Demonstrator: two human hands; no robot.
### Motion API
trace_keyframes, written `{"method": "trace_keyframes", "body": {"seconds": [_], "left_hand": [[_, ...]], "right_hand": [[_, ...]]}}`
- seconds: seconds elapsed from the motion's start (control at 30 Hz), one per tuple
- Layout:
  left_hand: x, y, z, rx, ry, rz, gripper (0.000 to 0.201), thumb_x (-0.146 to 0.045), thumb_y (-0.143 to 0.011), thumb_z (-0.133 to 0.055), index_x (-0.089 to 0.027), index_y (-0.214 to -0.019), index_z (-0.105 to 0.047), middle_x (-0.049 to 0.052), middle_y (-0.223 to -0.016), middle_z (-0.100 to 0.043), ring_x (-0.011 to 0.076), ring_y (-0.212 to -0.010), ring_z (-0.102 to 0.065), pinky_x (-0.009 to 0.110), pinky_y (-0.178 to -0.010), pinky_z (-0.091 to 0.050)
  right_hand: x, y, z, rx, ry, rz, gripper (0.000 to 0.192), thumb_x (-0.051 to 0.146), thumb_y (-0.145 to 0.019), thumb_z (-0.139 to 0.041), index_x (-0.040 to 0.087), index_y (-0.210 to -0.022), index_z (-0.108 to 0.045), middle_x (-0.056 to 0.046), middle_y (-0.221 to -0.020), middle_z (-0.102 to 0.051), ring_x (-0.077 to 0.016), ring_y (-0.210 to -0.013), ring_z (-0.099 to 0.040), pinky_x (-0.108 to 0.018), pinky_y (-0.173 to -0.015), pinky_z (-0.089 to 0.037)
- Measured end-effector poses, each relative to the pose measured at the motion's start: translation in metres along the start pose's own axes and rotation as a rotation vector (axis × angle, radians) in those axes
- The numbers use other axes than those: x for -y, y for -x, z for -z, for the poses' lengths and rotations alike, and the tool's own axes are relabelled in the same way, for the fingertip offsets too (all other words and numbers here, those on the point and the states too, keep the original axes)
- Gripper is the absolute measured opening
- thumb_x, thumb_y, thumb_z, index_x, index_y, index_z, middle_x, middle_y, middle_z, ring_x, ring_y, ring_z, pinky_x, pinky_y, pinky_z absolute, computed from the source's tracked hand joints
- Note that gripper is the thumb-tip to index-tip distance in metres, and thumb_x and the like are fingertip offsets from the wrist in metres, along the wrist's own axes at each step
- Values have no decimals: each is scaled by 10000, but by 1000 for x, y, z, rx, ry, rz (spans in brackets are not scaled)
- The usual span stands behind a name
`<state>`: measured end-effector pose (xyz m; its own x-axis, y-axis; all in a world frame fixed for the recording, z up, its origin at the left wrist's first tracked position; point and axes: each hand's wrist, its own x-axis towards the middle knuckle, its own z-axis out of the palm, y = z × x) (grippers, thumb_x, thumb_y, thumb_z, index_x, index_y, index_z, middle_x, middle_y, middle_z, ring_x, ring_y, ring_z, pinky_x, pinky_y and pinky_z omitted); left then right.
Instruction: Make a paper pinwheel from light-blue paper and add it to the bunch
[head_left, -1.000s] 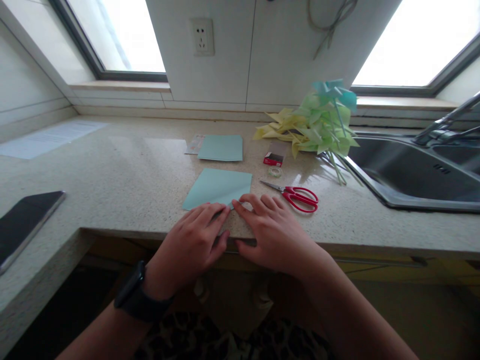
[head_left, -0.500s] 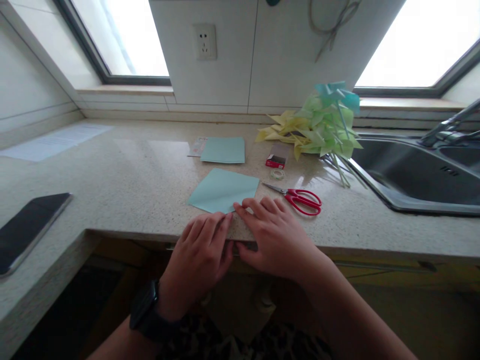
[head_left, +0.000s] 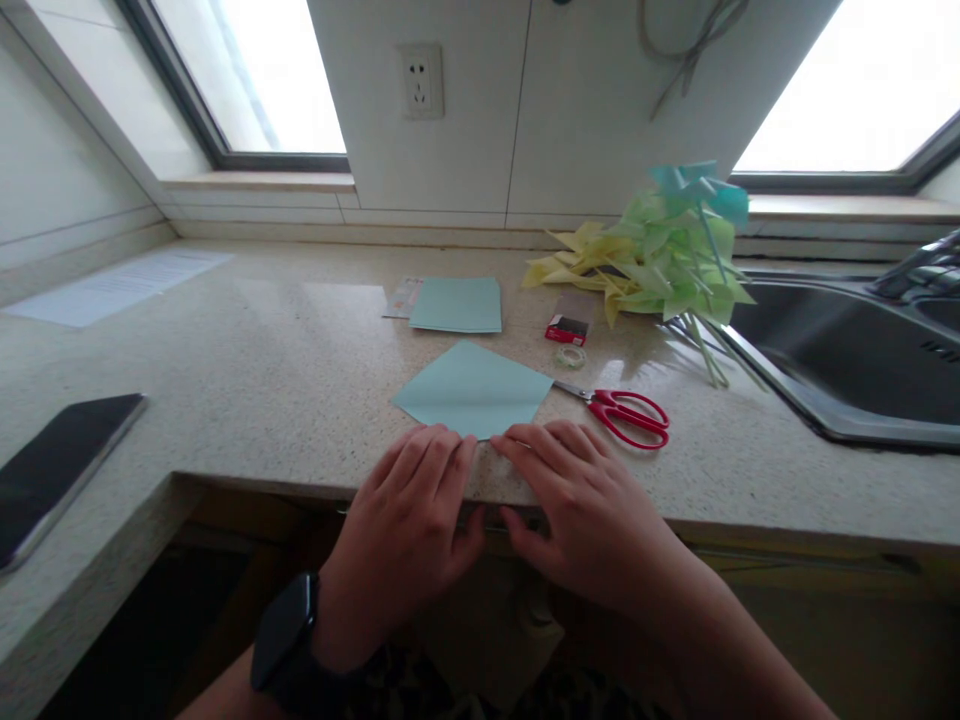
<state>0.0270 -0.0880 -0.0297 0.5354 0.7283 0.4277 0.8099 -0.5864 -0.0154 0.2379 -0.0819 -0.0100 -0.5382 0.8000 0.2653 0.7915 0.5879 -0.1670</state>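
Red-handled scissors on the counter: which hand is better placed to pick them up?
Right, probably. The right hand rests at the near corner of the light blue paper square, and the red-handled scissors lie just beyond it. The left hand would have to cross over.

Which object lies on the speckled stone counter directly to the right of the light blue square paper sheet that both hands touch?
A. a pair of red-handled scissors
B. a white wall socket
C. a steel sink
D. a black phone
A: the pair of red-handled scissors lies just right of the light blue square paper sheet, whose near corner the left hand and right hand press on the speckled stone counter.
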Motion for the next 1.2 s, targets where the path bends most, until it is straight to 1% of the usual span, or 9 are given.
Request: {"method": "trace_keyframes", "body": {"seconds": [0.1, 0.2, 0.3, 0.43, 0.53, 0.7, 0.87, 0.97, 1.2], "left_hand": [[0, -3, 2, -15, -34, -38, 490, -293, -928, -538, -52, -1350, -595, 176, -1282, -638, 349, -1242, -526, 508, -1082, -429], [-5, -4, 4, -37, -95, -53, 482, -274, -936, -525, -22, -1338, -610, 171, -1261, -668, 344, -1210, -530, 499, -1064, -424], [-13, -4, 4, -41, -125, -25, 497, -254, -931, -529, 3, -1350, -602, 167, -1246, -686, 331, -1159, -540, 479, -1029, -435], [-17, -5, -2, -37, -120, 11, 573, -274, -905, -537, 21, -1395, -559, 183, -1286, -670, 330, -1152, -544, 478, -1020, -441], [-17, -6, -5, -31, -116, 21, 594, -288, -885, -546, 19, -1393, -561, 191, -1290, -673, 329, -1147, -559, 477, -1024, -447], [-13, -8, -4, -29, -93, -9, 620, -327, -856, -560, 11, -1376, -574, 195, -1305, -675, 337, -1172, -570, 497, -1068, -432], [-8, -13, -2, -6, -80, -19, 657, -363, -832, -580, -3, -1381, -567, 202, -1298, -677, 353, -1180, -575, 512, -1043, -464], [-6, -14, -2, -1, -60, -25, 689, -381, -819, -595, 8, -1387, -559, 209, -1301, -672, 358, -1188, -572, 518, -1055, -461], [-5, -11, -5, 2, -36, -6, 729, -418, -842, -603, -1, -1433, -517, 209, -1352, -640, 359, -1241, -557, 522, -1110, -419]], "right_hand": [[-2, -1, 0, 3, -14, 8, 511, 339, -897, -597, 154, -1373, -577, -113, -1313, -633, -331, -1156, -512, -530, -1040, -388], [-4, -2, -1, 4, -26, 4, 539, 348, -888, -605, 149, -1387, -569, -112, -1315, -617, -329, -1168, -500, -518, -1048, -390], [-4, -4, -2, 2, -30, -1, 559, 355, -879, -617, 149, -1396, -568, -117, -1308, -604, -333, -1183, -482, -515, -1057, -386], [-4, -6, -3, 10, -26, -1, 580, 350, -868, -627, 145, -1406, -561, -121, -1278, -615, -337, -1163, -487, -526, -1044, -386], [-5, -7, -3, 11, -28, -7, 602, 359, -855, -643, 143, -1411, -558, -127, -1268, -620, -340, -1158, -493, -528, -1040, -387], [-4, -8, -3, 18, -22, -21, 636, 375, -838, -660, 147, -1422, -550, -135, -1248, -621, -346, -1149, -502, -539, -1030, -389], [-4, -9, -2, 22, -31, -41, 668, 397, -816, -683, 166, -1429, -549, -133, -1254, -599, -348, -1168, -490, -533, -1042, -388], [-4, -10, -2, 28, -33, -49, 672, 409, -818, -680, 171, -1432, -547, -127, -1263, -592, -343, -1168, -486, -533, -1045, -388], [-3, -8, -3, 37, -32, -64, 728, 407, -838, -647, 164, -1500, -467, -114, -1294, -592, -348, -1203, -471, -559, -1088, -341]]}}
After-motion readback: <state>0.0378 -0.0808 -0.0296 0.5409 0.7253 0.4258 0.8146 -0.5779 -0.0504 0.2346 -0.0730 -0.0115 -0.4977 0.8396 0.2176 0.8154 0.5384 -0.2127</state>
